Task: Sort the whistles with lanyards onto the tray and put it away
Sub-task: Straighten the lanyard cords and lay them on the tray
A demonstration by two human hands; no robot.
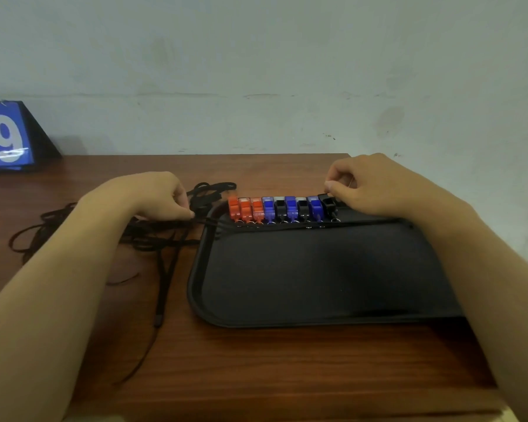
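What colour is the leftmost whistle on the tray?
Orange: the leftmost whistle on the black tray, seen in the head view.

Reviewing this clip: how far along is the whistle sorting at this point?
Done: nine whistles stand in a row along the far edge of the tray, three orange, then blue and black alternating. In hand: the right hand rests at the last black whistle; the left hand grips the lanyards, which trail off the tray onto the table. Left: gathering the cords and putting the tray away.
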